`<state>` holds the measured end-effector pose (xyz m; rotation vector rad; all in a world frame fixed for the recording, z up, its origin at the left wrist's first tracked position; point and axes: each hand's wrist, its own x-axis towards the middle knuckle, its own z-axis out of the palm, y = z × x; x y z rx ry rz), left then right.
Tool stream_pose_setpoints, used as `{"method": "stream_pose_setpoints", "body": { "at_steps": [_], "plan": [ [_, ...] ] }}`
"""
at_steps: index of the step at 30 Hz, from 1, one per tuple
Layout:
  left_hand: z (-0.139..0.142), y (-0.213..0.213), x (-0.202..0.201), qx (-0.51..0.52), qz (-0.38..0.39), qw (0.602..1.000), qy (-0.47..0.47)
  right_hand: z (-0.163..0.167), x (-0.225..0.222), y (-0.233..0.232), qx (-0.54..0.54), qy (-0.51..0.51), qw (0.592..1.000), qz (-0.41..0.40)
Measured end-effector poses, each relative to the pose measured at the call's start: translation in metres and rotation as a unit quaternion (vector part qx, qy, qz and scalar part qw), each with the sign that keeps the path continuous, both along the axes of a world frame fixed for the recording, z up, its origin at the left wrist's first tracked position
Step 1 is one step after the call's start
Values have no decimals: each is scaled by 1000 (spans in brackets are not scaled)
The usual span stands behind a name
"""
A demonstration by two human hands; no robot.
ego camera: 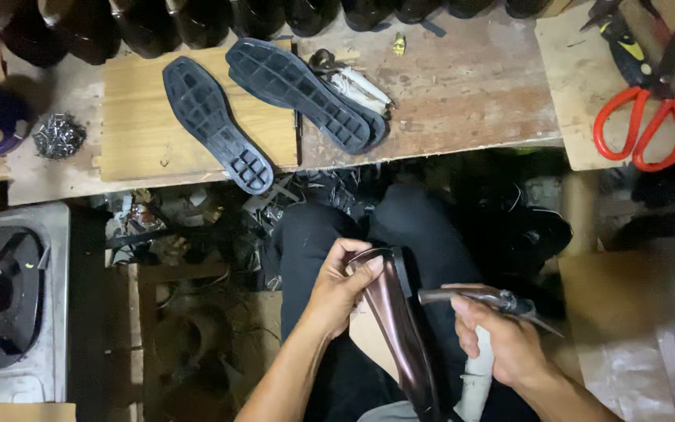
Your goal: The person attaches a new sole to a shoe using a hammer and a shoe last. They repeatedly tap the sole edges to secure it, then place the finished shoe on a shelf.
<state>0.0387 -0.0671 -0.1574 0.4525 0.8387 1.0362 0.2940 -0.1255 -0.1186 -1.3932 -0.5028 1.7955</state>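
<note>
One shoe (400, 328) rests on the lap, left hand (337, 289) clamped around its upper end; its lower end is cut off. Right hand (501, 344) grips one tool (501, 301), type unclear. Beyond, on the workbench (470, 94): two soles (212, 121), one pair of red scissors (638, 125), one nail pile (59, 134).

Bright light on the workbench (462, 86), deep shadow beneath; edges slightly soft.
</note>
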Motion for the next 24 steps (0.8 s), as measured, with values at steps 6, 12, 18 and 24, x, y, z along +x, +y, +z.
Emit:
{"method": "stream_pose_setpoints", "body": {
  "at_steps": [6, 12, 18, 24],
  "plan": [
    [4, 14, 6, -3, -31, 998, 52, 16, -19, 16, -16, -120, 993, 11],
    [6, 39, 0, 14, -61, 991, 121, 17, -28, 47, 10, -190, 981, 47],
    [3, 64, -1, 15, -79, 987, 141, 19, -39, 92, -45, -243, 969, 16],
    [-1, 78, -2, -5, -107, 988, 113, 19, -5, 148, -102, -170, 962, 189]
  ]
}}
